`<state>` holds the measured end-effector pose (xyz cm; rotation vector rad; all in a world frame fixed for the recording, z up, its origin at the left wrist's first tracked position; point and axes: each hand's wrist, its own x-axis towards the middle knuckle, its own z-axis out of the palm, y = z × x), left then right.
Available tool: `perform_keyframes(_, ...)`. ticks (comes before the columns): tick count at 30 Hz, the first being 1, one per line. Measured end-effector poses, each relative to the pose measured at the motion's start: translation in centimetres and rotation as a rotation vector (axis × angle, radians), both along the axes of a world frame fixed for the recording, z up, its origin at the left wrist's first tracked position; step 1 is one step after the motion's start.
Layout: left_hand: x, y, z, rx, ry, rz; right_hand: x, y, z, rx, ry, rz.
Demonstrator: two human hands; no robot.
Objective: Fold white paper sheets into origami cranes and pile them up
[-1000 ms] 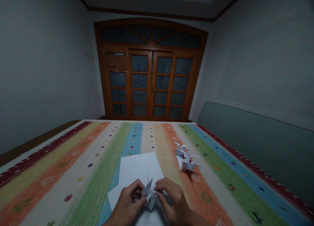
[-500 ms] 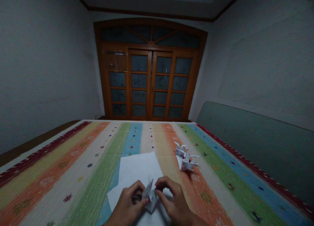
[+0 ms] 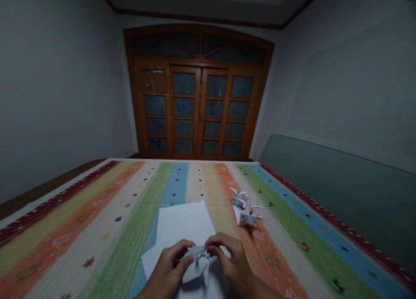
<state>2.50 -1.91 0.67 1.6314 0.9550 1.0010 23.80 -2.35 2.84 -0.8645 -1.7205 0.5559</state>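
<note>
My left hand [image 3: 165, 271] and my right hand [image 3: 231, 264] both pinch a small folded white paper figure [image 3: 196, 264] between them, low in the middle of the view. The figure hangs just above loose white paper sheets [image 3: 182, 227] spread on the striped cloth [image 3: 97, 229]. Its upper flaps are pulled apart sideways between my fingertips. To the right of my hands lies a small pile of finished folded paper figures [image 3: 244, 209].
The colourful striped cloth covers a wide flat surface that reaches to a wooden glazed door [image 3: 198, 112] at the far end. A grey-green panel [image 3: 331, 190] runs along the right edge. Bare walls stand on both sides.
The folded figure stood upright between my fingers before; now its top is spread out flat and wide, and my hands have drawn slightly apart.
</note>
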Motion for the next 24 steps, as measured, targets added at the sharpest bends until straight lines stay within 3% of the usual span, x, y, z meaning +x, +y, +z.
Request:
perform_keyframes(12, -0.02, -0.06, -0.23, 0.042, 0.051, -0.024, -0.22, 0.28, 0.13, -0.132, 0.149, -0.051)
perform_keyframes(24, 0.3, -0.52, 0.73, 0.058, 0.075, 0.009, -0.37, -0.19, -0.69, -0.045, 0.016, -0.018)
